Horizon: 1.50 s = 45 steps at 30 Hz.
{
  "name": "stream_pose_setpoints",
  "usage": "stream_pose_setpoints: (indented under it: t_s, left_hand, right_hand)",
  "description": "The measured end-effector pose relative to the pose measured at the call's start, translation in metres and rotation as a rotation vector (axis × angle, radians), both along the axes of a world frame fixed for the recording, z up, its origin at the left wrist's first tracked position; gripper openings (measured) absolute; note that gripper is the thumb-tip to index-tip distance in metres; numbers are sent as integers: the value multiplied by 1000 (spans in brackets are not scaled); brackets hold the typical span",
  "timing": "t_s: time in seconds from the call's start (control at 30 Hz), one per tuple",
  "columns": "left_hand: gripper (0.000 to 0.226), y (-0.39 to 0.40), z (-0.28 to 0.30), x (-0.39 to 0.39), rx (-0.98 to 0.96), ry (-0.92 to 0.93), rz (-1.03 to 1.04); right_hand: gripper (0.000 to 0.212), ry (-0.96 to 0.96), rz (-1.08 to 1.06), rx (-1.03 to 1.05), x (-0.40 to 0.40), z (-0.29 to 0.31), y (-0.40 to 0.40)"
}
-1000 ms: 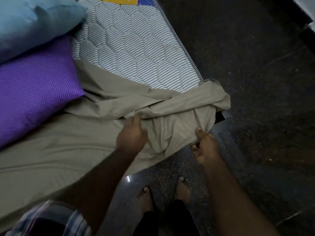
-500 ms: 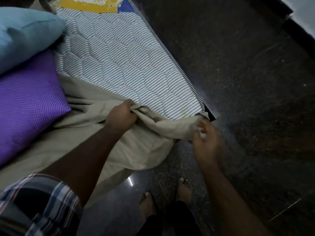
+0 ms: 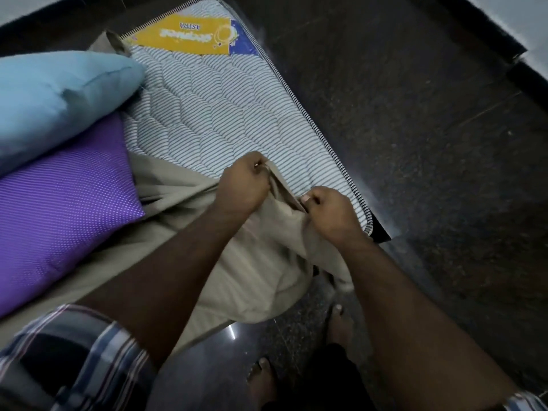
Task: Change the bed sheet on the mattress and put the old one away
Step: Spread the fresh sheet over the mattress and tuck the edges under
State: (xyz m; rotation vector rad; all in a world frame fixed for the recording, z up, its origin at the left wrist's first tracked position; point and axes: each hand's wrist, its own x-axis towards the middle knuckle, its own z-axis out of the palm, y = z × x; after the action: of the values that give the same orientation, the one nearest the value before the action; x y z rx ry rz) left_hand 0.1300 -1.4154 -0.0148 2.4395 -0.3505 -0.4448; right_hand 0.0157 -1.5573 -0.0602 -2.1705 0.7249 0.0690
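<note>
Dark speckled floor [image 3: 430, 143] runs along the right of the hands, and the mattress [image 3: 225, 114] sits low on it. Half of it is already bared beyond the hands, so the beige sheet [image 3: 258, 271] looks to be the old one coming off. Its edge is pinched tight in both fists, left hand [image 3: 241, 188] and right hand [image 3: 332, 215] close together, probably for gathering. Two pillows [image 3: 59, 161] are parked off to the left, weighing down the rest.
</note>
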Motion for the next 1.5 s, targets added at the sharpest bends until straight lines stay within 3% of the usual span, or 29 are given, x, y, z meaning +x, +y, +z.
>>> stream_pose_setpoints:
  t_s: [0.17, 0.27, 0.33, 0.4, 0.5, 0.6, 0.7, 0.77, 0.87, 0.93, 1.0, 1.07, 1.17, 1.23, 1.3, 1.4, 1.43, 1.5]
  left_hand:
    - [16, -103, 20, 14, -161, -88, -44]
    - [16, -173, 30, 23, -215, -53, -125]
    - [14, -206, 27, 35, -177, 1, -158]
    - [12, -222, 16, 46, -138, 55, -189]
    - [12, -221, -3, 60, -110, 78, -231]
    - [44, -213, -14, 63, -95, 80, -255]
    - [58, -196, -34, 59, -23, 32, -236]
    - [49, -169, -51, 57, 61, -67, -205]
    - [42, -111, -72, 54, 221, -215, -143]
    - [42, -74, -80, 54, 333, -199, -48]
    - [47, -49, -87, 56, 443, -99, 52]
    - [56, -35, -94, 60, 472, 22, 89]
    - [57, -21, -96, 65, 394, 104, 101]
    - [52, -7, -86, 72, 404, 89, 118]
    - [45, 21, -74, 87, 516, -44, 47]
    - [38, 83, -52, 129, 627, -403, -81]
    - [39, 107, -48, 148, 612, -464, -85]
    - [41, 148, -35, 183, 585, -400, -42]
  right_hand:
    - [19, 52, -73, 26, 14, 1, -70]
    - [30, -39, -259, 411, 14, 13, -105]
    - [30, 52, -170, 513, 14, 21, -120]
    - [32, 131, -114, 353, 16, 7, -141]
    - [30, 96, -402, 163, 24, -14, -190]
    - [25, 32, -615, -116, 23, -8, -244]
    - [36, -34, -572, -206, 21, -15, -274]
    - [44, -23, -541, -58, 14, -21, -261]
    - [13, -44, -630, 144, -20, -30, -194]
    - [30, 38, -705, 360, -50, -37, -131]
    - [30, 97, -673, 469, -69, -39, -72]
    - [16, 66, -595, 490, -69, -41, -36]
    - [24, -35, -330, 395, -33, -36, -14]
    - [28, 0, -158, 362, 0, -31, -4]
    - [30, 60, -44, 310, 34, -27, 8]
    - [31, 63, -5, 277, 84, -20, 42]
    - [32, 52, -6, 289, 101, -17, 58]
    - [39, 42, -39, 461, 137, -6, 98]
